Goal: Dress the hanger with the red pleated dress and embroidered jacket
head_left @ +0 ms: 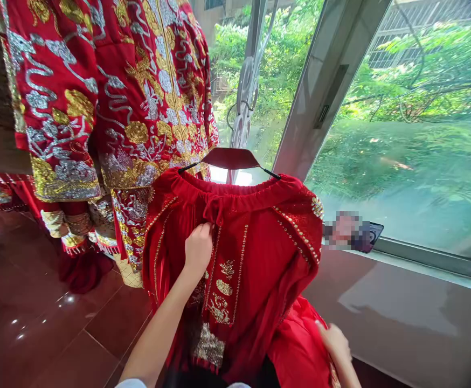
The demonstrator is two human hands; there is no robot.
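A red skirt with a gathered elastic waistband and gold-beaded panels hangs in front of me from a dark hanger. My left hand is closed on the skirt's front, just below the small tied drawstring; its fingertips are partly hidden. Lower down on the right, my right hand is closed on the skirt's bright red fabric, pulling it out to the side. The bottom of the skirt runs out of view.
On the left hang red jackets embroidered in gold and silver, close beside the skirt. A phone lies on the windowsill at right. Behind are large window panes. The floor has dark red tiles.
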